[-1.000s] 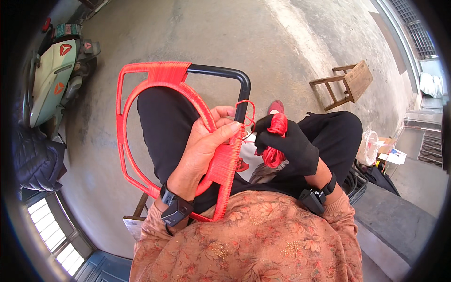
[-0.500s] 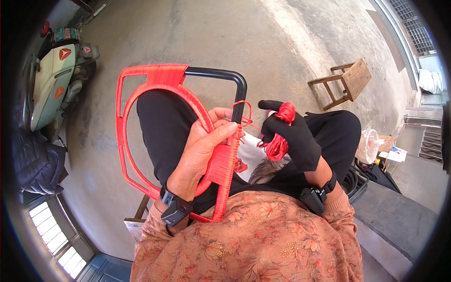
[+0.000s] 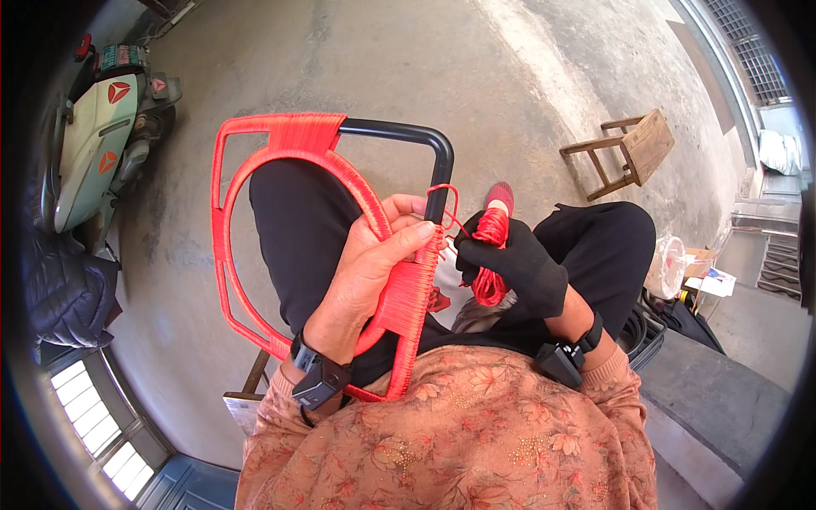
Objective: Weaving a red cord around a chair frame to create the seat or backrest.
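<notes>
A metal frame with a ring inside it [image 3: 223, 246] rests across my lap, mostly wrapped in red cord. Its top right corner is still a bare black tube [image 3: 443, 157]. My bare left hand [image 3: 374, 259] grips the frame's right side where the wrapping ends, thumb on top. Close to its right, my right hand [image 3: 514, 268] in a black glove is closed around a bundle of red cord [image 3: 490, 229]. A loose loop of cord [image 3: 456, 204] runs between the tube and the bundle. The gloved fingertips are partly hidden behind the cord.
A wooden stool [image 3: 633, 149] lies on its side on the concrete floor, far right. At the left stands a scooter [image 3: 102, 140] with a dark quilted jacket [image 3: 72, 289] near it. A ledge [image 3: 714, 408] with a bag and boxes lies to the right.
My right hand has moved left and slightly down with the cord bundle, nearer the frame. Its extended finger has curled in. My left hand keeps its grip.
</notes>
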`<state>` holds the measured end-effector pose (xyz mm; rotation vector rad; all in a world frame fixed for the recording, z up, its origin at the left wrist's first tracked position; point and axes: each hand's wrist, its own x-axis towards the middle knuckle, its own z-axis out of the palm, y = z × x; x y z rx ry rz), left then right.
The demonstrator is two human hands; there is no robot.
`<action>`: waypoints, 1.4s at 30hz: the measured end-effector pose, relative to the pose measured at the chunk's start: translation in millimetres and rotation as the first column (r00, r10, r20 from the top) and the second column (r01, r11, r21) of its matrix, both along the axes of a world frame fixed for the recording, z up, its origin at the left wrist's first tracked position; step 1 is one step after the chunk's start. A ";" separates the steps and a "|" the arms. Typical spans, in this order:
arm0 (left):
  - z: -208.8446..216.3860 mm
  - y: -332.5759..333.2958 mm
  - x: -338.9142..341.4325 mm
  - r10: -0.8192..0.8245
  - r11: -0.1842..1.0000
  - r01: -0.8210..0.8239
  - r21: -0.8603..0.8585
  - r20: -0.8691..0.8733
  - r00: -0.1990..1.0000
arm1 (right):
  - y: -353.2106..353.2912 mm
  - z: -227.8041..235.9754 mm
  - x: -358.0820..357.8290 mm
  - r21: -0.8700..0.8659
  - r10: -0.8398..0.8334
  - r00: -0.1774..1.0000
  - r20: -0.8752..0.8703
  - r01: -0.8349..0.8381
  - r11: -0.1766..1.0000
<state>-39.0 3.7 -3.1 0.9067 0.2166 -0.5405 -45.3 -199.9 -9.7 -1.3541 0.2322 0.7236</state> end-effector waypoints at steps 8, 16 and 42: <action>-1.0 1.9 0.5 -0.007 1.000 0.007 0.015 -0.004 1.000 | -1.9 -4.4 -1.5 0.003 0.019 1.000 0.007 -0.019 1.000; -2.3 -0.3 -1.2 0.020 1.000 -0.020 -0.002 -0.009 1.000 | -5.2 -3.7 0.6 -0.004 -0.001 1.000 0.006 0.001 1.000; -5.7 -1.9 -1.6 0.000 1.000 0.000 0.003 -0.051 0.999 | -22.0 42.0 -7.0 0.154 -0.175 0.953 0.246 0.140 0.978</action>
